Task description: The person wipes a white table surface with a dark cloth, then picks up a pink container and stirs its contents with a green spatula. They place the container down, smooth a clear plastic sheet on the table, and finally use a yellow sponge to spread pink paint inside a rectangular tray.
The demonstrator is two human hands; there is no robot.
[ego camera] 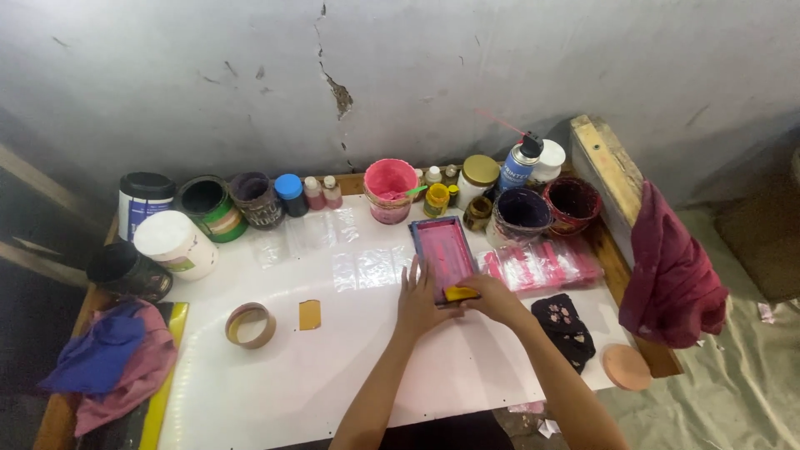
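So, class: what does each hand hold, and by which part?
Right hand grips a small yellow squeegee by its right end; left hand holds nothing, pressing the pink-inked blue-framed screen.

A small printing workshop, rough and hand-run, judging by the stained paint tubs (391,188) and ink-crusted pots (522,213) crowded along the back of the white surface (333,367). Cracked, grimy grey wall (400,75) behind, a pink-inked framed screen (442,255) lying flat, a tape roll (250,325) and smeared rags (112,358) at the edges.

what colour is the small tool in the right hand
Yellow: the squeegee in the right hand, over the pink screen frame. Head view.
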